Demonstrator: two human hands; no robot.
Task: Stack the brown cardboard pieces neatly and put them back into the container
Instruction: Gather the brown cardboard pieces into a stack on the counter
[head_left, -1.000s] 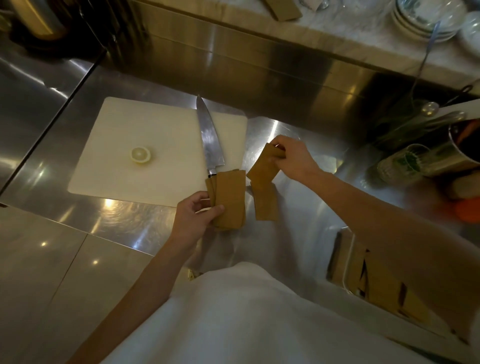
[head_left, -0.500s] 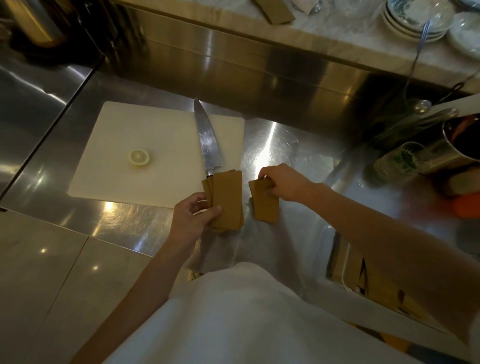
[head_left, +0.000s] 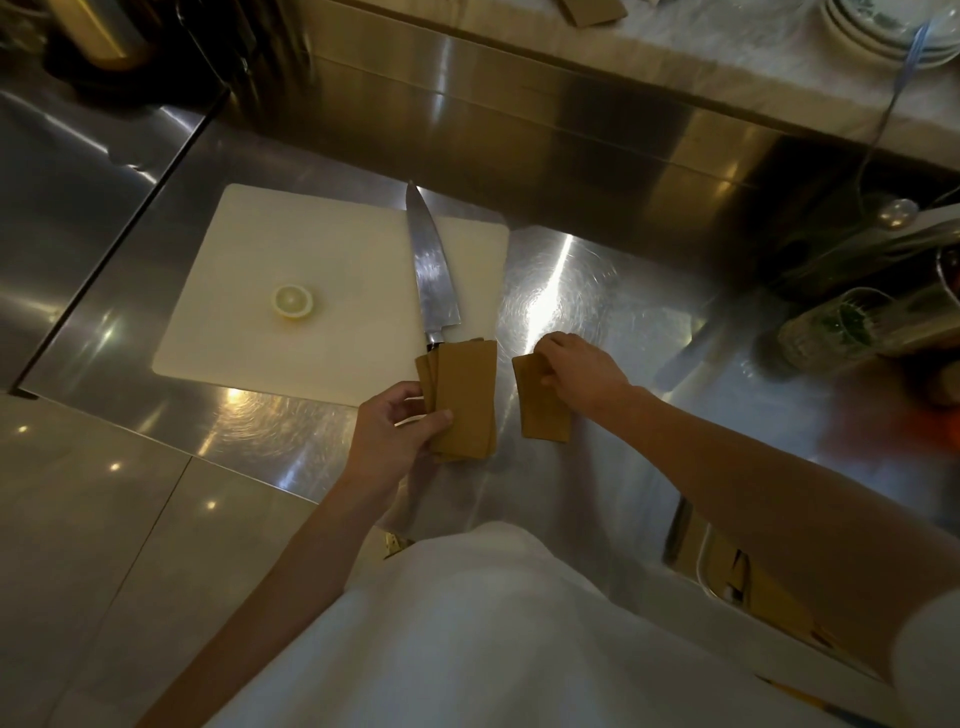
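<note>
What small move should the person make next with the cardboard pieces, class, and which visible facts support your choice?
Probably lift the loose cardboard piece with the right hand and lay it on the fanned stack gripped in the left hand. The piece lies flat on the steel counter beside the stack, with the right hand's fingers resting on its top edge, and the stack's edges are uneven.

Left hand (head_left: 389, 434) grips a fanned stack of brown cardboard pieces (head_left: 462, 400) just above the steel counter (head_left: 613, 291), thumb on top. Right hand (head_left: 579, 371) presses fingertips on a separate cardboard piece (head_left: 543, 410) lying flat beside it. Knife (head_left: 431, 270) on the white cutting board (head_left: 322, 249), handle end under the stack; lemon half (head_left: 292, 300) further left.
</note>
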